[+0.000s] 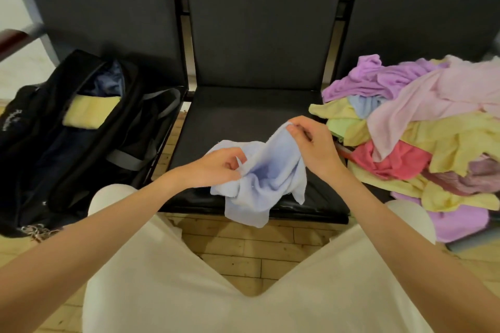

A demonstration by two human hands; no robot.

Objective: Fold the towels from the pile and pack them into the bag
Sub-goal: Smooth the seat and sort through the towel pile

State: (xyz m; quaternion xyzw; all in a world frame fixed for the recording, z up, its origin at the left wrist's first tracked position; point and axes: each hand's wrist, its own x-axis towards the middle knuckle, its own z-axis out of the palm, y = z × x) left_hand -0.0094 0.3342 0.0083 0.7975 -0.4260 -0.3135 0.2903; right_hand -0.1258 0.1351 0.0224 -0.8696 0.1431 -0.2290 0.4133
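Over the middle bench (243, 121) seat, the left hand (213, 167) and right hand (315, 143) pinch a crumpled blue towel (270, 178), fingers clamped on its edges. Judging by this, unfolding is underway; next, find corners and spread it flat.

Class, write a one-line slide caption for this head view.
Both hands, left and right, grip a crumpled blue towel between open bag and pile.

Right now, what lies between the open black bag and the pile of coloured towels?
In the head view, the middle black seat, with the crumpled light blue towel on it, gripped by both hands.
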